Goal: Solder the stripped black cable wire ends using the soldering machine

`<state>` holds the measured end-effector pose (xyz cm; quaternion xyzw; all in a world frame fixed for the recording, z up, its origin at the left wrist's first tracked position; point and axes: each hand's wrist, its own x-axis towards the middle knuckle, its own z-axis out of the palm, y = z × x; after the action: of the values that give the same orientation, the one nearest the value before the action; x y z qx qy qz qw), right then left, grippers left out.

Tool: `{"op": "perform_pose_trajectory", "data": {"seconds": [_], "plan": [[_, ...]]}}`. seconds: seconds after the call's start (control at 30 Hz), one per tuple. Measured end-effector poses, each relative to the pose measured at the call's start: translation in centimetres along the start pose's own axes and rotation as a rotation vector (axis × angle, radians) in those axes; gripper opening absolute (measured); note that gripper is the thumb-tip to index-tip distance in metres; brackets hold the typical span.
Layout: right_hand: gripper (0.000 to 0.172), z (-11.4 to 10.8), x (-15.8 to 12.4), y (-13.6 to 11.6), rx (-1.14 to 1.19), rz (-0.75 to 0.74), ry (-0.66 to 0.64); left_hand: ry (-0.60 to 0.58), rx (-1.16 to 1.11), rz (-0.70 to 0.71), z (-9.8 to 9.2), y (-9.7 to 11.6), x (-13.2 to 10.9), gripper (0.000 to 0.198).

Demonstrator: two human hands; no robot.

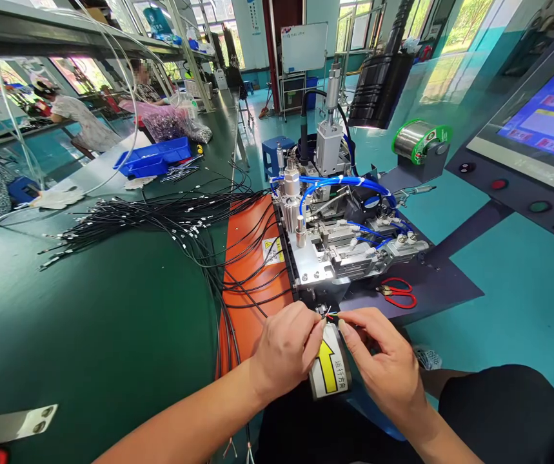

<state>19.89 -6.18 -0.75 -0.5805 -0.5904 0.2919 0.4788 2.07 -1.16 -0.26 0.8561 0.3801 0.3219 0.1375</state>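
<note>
Both the left hand [286, 351] and the right hand [387, 367] pinch the thin coloured wire ends [329, 314] of a black cable, just at the front edge of the fixture machine [335, 251], above a yellow-arrow label [329, 368]. Handling such fine strands calls for steady fingertip control; red scissors [397, 294] lie nearby
</note>
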Motion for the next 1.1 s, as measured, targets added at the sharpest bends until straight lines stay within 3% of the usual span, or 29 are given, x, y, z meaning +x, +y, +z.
{"op": "perform_pose_trajectory", "data": {"seconds": [0.2,0.53,0.77,1.1], "plan": [[0.020,0.1,0.8,-0.2,0.152,0.160,-0.039,-0.021,-0.002,0.018,-0.1,0.1,0.0,0.013],[0.021,-0.6,0.9,-0.4,0.190,0.204,-0.054,0.001,0.018,0.042,-0.1,0.1,0.0,0.015],[0.034,-0.8,1.4,-0.7,0.451,0.508,-0.227,0.016,0.000,0.033,-0.1,0.1,-0.1,0.012],[0.032,-0.3,1.6,-1.2,0.632,0.586,-0.259,0.037,0.020,0.026,0.0,0.1,-0.2,0.012]]}}
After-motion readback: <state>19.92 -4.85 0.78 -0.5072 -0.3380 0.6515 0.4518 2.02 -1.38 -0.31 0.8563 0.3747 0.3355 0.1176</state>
